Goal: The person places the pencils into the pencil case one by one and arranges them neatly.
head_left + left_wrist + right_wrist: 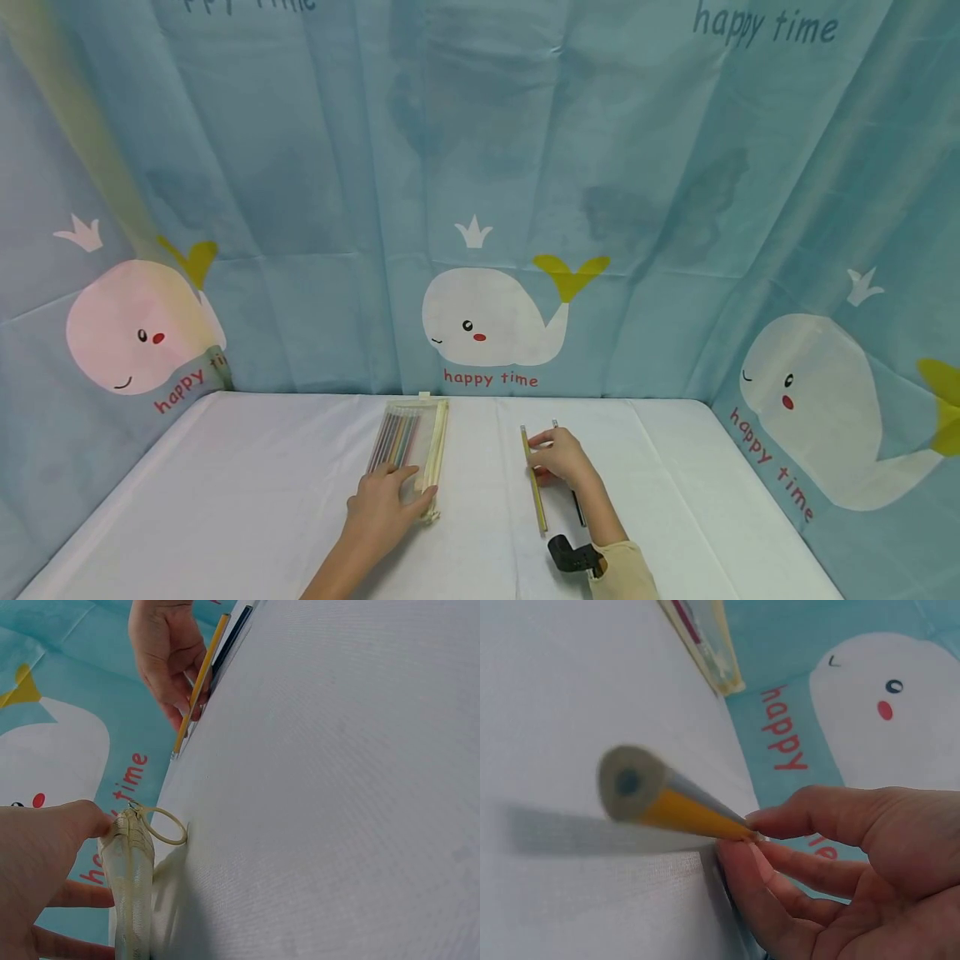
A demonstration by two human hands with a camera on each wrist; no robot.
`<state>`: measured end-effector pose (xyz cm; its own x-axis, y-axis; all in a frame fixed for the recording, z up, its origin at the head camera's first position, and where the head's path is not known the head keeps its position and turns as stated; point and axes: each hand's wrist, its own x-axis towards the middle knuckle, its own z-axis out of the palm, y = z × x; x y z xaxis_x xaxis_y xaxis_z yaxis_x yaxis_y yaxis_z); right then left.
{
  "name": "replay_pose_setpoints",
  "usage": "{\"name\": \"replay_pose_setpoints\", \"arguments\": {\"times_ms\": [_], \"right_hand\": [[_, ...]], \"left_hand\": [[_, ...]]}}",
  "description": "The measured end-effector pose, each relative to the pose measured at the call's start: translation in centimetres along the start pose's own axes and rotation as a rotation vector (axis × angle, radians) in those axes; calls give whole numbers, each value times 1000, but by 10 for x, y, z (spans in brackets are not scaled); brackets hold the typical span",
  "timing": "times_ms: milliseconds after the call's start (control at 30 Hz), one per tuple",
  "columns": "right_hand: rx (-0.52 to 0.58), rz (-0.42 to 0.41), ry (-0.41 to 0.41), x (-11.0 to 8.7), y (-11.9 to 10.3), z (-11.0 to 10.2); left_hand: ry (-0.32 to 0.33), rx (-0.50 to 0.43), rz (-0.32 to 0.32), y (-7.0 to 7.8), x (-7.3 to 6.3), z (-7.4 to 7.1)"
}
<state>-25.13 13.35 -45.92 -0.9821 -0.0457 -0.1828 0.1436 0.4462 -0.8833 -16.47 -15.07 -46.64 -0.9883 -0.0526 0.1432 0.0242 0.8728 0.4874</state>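
A see-through pencil pouch point(425, 429) with a cream zip edge lies on the white cloth, several coloured pencils point(392, 440) inside it. My left hand point(381, 505) rests on its near part, fingers spread across it and thumb at the zip side. In the left wrist view a cream ring point(171, 828) hangs from the pouch end. Farther right, my right hand point(561, 461) pinches a yellow pencil point(539, 504) between thumb and fingers. In the right wrist view its flat, unsharpened end faces the camera. A black pencil point(579, 510) lies beside it, partly hidden under the right hand.
White cloth point(262, 500) covers the table. A blue curtain point(315, 333) printed with whales stands along the back and both sides. A black strap-like device point(572, 555) sits at the right wrist, by the beige sleeve point(624, 571).
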Motion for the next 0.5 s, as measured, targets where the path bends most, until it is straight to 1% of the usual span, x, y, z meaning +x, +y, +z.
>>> {"name": "replay_pose_setpoints", "arguments": {"times_ms": [333, 500], "right_hand": [[39, -18, -8, 0, -1, 1], [27, -52, 5, 1, -2, 3]], "left_hand": [[-7, -9, 0, 1, -1, -2], [16, -17, 15, 2, -2, -3]]}}
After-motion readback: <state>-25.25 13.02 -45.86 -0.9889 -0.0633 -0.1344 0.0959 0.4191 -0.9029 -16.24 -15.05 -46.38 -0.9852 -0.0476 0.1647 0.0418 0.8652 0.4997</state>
